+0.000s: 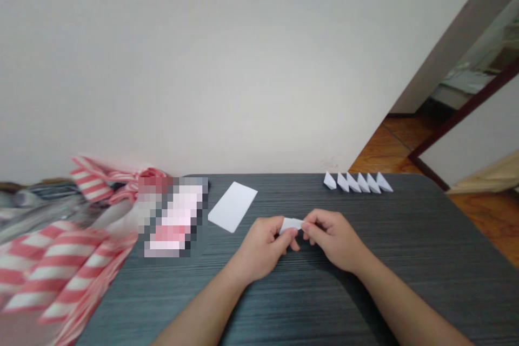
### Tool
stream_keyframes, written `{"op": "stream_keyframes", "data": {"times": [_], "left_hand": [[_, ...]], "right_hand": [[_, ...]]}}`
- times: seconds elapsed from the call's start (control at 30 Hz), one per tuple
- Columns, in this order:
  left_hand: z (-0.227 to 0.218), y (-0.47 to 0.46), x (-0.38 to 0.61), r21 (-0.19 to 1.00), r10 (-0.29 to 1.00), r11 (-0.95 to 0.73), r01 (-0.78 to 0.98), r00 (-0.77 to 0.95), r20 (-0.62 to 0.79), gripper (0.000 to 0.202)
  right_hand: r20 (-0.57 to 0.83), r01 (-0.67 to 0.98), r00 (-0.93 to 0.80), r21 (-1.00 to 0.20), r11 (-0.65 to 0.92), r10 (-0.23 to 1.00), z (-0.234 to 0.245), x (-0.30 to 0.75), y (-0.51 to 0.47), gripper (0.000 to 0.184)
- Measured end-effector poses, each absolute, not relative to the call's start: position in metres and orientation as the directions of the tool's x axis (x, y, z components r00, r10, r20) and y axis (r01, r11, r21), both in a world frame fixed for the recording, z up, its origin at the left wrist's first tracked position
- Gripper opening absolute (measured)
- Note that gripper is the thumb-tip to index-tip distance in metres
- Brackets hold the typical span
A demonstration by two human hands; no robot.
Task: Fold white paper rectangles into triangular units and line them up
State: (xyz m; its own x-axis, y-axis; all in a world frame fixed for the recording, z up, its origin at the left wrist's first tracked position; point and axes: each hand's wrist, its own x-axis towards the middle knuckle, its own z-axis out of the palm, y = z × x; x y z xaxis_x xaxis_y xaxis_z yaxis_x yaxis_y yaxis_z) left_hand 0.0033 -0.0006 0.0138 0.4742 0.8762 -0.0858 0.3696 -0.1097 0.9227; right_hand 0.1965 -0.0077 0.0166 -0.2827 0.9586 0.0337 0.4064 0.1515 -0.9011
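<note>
A small folded piece of white paper (pixel 291 224) is held just above the dark table, between my two hands. My left hand (pixel 263 246) pinches its left end between thumb and fingers. At the right end, the thumb and fingertips of my right hand (pixel 334 238) close on it. The fingers cover part of the paper, so its full shape is hidden. Toward the back right, several folded white paper pieces (pixel 359 183) stand in a row with pointed tips. A flat stack or sheet of white paper (pixel 233 207) lies to the left, beyond my left hand.
The dark wood-grain table (pixel 186 292) has its back edge against a pale wall (pixel 243 65). A pixelated pink-and-white rectangular item (pixel 178 216) rests near the left edge. Red-and-white striped cloth (pixel 60 265) is bunched beside the table. Wooden floor (pixel 389 143) shows at right.
</note>
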Motion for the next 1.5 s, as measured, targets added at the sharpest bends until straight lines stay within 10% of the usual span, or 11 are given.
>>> {"op": "stream_keyframes", "data": {"times": [1.5], "left_hand": [[0.0087,0.0002,0.0027,0.978,0.864,-0.014,0.209,0.495,-0.093,0.024]], "right_hand": [[0.004,0.368,-0.272,-0.924,0.108,0.962,0.0141,0.198,-0.0059,0.02]]}}
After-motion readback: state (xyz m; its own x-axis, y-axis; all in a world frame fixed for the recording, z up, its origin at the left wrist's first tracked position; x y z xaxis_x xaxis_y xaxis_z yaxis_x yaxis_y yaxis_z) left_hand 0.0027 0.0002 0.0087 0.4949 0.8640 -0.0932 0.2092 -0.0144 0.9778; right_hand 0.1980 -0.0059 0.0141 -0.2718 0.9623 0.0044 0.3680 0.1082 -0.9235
